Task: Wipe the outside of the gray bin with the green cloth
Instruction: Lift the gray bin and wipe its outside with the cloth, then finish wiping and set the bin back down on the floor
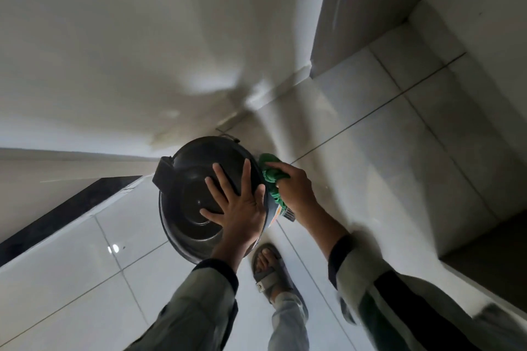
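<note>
White floor tiles; right hand half hides green cloth against gray bin.

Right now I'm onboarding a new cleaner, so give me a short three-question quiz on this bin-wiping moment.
1. True or false: the left hand lies flat on the bin lid.
2. Which hand holds the green cloth? A) left B) right
3. Fill in: the cloth is pressed against the gray bin's ____.

Key: 1 true; 2 B, the right hand; 3 outer side.
</note>
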